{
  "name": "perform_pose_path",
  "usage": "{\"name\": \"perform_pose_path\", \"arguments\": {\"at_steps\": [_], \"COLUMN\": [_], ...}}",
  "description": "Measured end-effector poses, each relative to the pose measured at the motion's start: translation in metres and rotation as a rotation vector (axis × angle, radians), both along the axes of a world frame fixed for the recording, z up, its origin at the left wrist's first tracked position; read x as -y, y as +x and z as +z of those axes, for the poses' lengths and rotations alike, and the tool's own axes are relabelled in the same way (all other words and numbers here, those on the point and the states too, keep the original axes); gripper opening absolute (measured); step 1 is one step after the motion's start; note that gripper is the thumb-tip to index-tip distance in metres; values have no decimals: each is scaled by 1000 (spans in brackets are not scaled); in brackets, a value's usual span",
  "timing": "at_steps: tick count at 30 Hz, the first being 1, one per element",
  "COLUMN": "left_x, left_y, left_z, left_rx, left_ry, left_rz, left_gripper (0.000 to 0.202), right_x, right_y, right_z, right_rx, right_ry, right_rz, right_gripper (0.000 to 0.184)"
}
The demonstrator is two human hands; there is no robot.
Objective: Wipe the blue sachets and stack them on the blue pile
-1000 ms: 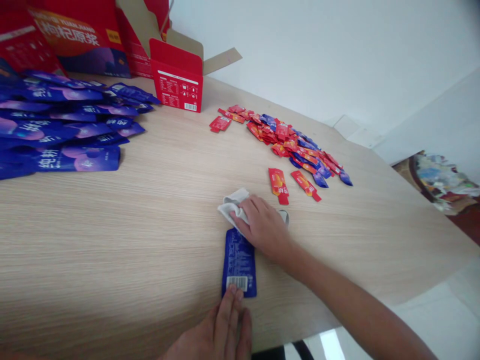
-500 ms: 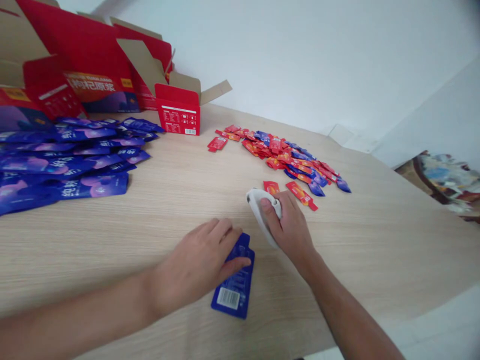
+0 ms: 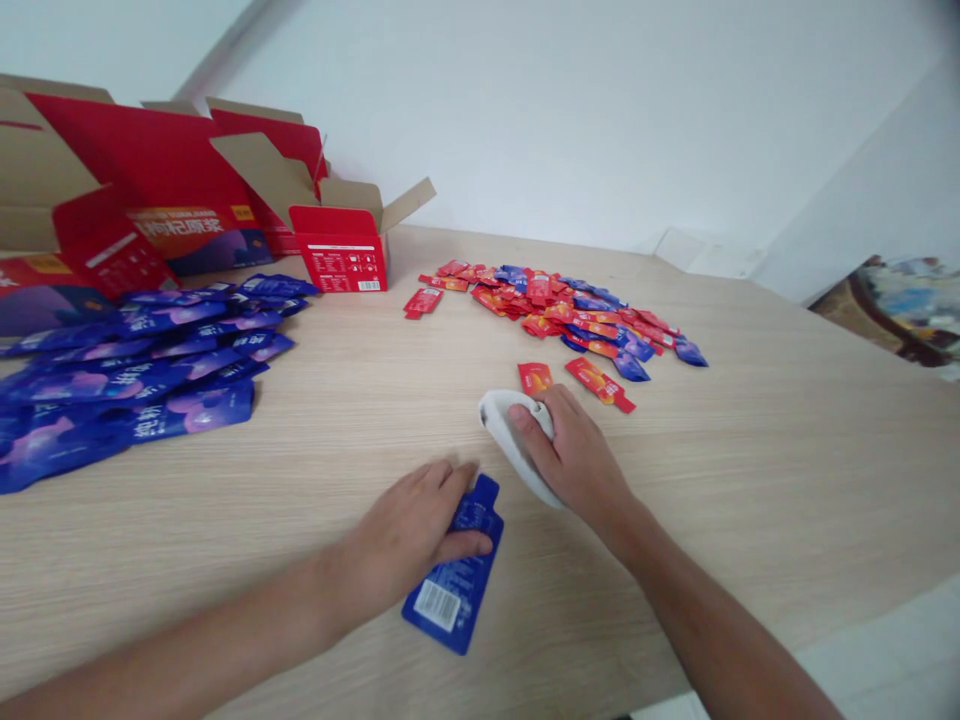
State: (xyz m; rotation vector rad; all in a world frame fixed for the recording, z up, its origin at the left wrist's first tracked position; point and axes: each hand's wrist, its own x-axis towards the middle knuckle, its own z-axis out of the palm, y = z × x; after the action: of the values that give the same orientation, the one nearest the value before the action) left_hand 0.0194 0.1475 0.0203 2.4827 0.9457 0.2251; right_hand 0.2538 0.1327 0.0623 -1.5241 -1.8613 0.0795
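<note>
A blue pouch (image 3: pixel 450 585) lies on the table with a white barcode label facing up and its narrow neck pointing away. My left hand (image 3: pixel 424 520) holds it by the upper left part, thumb across the printed face and fingers along the far edge. In my right hand (image 3: pixel 574 455) is a white handheld barcode scanner (image 3: pixel 499 420), its fingers wrapped round the grip. The scanner's dark-tipped head is above the table, beyond the pouch and apart from it. Two red-orange sachets, one partly hidden sachet (image 3: pixel 534 377) and another sachet (image 3: pixel 600 384), lie just past my right hand.
Blue pouches (image 3: pixel 187 340) are heaped at left. Behind them stand open red cartons, including a small red box (image 3: pixel 341 250) with raised flaps. A pile of red and blue sachets (image 3: pixel 555 305) stretches across the far middle of the wooden table (image 3: pixel 750 480), near the white wall.
The camera view has tilted slightly. The blue pouch has turned a little, its barcode end swinging left, with my left hand still on it. My right hand keeps hold of the scanner.
</note>
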Motion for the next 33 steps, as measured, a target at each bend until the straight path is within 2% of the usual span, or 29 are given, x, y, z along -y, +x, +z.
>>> {"name": "perform_pose_path", "arguments": {"at_steps": [4, 6, 8, 11, 14, 16, 18, 22, 26, 29, 33], "left_x": [-12, -16, -17, -12, 0, 8, 16, 32, 55, 75, 92], "left_y": [-2, -2, -3, -6, -11, -11, -10, -10, -16, -19, -22], "left_z": [5, 15, 28, 46, 53, 50, 42, 27, 18, 8, -18], "left_rx": [148, 231, 323, 448, 472, 370, 232, 49, -23, 72, 156], "left_ry": [-193, -277, -297, -182, 115, 327, 473, 571, 671, 816, 922], "left_rz": [25, 30, 22, -67, -257, -366, -439, -490, -413, -297, -257], "left_gripper": [57, 39, 24, 18, 22, 20, 17, 18, 50, 47, 40], "right_x": [-1, -2, -2, -3, -5, -6, -8, -11, -10, -8, 1], "right_y": [2, 3, 6, 11, 17, 19, 21, 20, 19, 19, 11], "right_z": [0, 2, 4, 8, 11, 11, 10, 4, 1, 3, 14], "right_rx": [-7, -14, -25, -38, -39, -41, -36, -15, -9, -4, 9], "right_ry": [2, 6, 18, 40, 65, 75, 71, 50, 34, 17, 4], "right_rz": [8, 5, -5, -40, -63, -63, -63, -63, -48, -24, 35], "right_gripper": [23, 23, 23, 25, 25, 23, 23, 24, 24, 24, 23]}}
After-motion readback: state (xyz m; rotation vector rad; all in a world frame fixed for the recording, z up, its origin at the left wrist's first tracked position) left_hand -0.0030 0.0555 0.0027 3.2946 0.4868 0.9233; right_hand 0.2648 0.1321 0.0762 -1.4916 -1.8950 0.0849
